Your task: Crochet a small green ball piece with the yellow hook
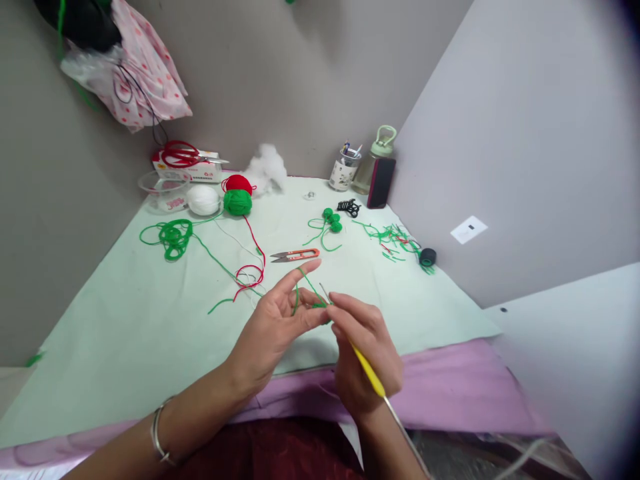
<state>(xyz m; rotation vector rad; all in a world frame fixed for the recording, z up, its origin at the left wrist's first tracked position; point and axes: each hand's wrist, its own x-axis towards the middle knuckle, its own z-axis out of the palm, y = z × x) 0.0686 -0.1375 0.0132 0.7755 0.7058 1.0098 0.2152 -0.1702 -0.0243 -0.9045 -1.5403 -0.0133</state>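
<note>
My left hand [273,323] pinches a small piece of green crochet [320,305] between thumb and fingers. Green yarn [311,283] runs over its raised index finger and down to that piece. Held like a pen in my right hand [367,347] is a crochet hook [369,371] with a yellow grip; its thin metal tip is at the green piece, close to the left fingertips. The fingers partly hide the piece, so its shape cannot be made out. Just beyond my hands lies a pair of orange thread snips [296,255].
Green [238,202], red [239,184] and white yarn balls [204,199] sit at the back left by a clear plastic tub [163,192]. Behind are red-handled scissors [183,155] and white stuffing [267,168]. Yarn scraps [395,237], a phone [381,183] and a bottle [367,167] are at right.
</note>
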